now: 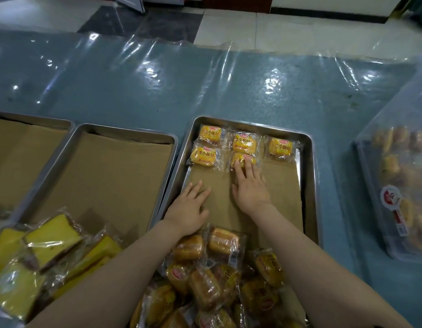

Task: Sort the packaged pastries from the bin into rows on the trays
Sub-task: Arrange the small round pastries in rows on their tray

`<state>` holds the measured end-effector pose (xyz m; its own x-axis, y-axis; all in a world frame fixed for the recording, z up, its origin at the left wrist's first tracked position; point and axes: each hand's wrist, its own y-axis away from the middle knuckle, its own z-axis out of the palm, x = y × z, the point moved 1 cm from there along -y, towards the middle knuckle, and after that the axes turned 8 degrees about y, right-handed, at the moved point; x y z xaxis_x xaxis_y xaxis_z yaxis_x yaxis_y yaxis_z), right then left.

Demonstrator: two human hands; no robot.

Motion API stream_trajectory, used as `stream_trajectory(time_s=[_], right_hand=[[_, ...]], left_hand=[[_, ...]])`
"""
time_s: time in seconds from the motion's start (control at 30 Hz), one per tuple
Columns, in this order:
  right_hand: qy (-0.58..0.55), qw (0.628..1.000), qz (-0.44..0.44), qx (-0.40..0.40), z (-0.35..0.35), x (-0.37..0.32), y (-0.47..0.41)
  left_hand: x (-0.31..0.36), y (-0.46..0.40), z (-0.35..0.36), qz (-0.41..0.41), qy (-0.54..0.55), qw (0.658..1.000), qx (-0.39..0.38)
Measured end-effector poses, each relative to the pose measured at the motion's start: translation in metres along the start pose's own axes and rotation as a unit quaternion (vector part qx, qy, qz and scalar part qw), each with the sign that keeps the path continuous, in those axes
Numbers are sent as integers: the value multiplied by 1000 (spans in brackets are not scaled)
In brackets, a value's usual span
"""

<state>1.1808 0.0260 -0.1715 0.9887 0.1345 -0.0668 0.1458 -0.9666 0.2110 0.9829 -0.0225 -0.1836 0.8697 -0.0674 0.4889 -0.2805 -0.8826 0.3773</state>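
Five placed: pastries (244, 144) ahead of right grip (250, 185)
Grips: right flat on fifth pack; left grip (191, 204) flat, holding nothing
Risk: pressing could skew the row

The blue table (134, 91) wears clear plastic — three metal trays (309, 185) sit on it, a clear box (394, 185) at its right edge.

A steel tray (309, 185) lined with brown paper holds five yellow packaged pastries (244, 144) along its far end. The right hand (250, 185) lies flat, fingertips touching the fifth packet (243, 159). The left hand (190, 207) rests flat on the paper. A heap of wrapped pastries (214, 280) lies nearest, and two paper-lined trays (99, 176) sit to the left.
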Motion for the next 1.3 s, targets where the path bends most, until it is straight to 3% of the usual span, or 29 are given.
stream_trajectory(time_s=[0.13, 0.3, 0.43, 0.6, 0.73, 1.03, 1.3], right_hand=[[-27, 999, -18, -6, -3, 3, -1], [-159, 987, -25, -6, -11, 19, 10], [-181, 983, -24, 6, -19, 29, 38], [-230, 971, -39, -53, -23, 41, 85], [-239, 970, 8, -45, -23, 48, 124], [-26, 992, 11, -126, -27, 36, 178], [66, 996, -25, -46, -22, 40, 183]], left_hand=[[2, 1, -2, 0, -2, 1000, -5], [4, 2, -5, -3, -5, 1000, -20], [13, 2, -13, -21, 10, 999, -41], [30, 15, -14, -41, 23, 996, -78], [41, 30, -1, -35, -4, 994, -100], [50, 37, 4, -44, -38, 993, -107], [50, 41, 8, -44, -42, 993, -97]])
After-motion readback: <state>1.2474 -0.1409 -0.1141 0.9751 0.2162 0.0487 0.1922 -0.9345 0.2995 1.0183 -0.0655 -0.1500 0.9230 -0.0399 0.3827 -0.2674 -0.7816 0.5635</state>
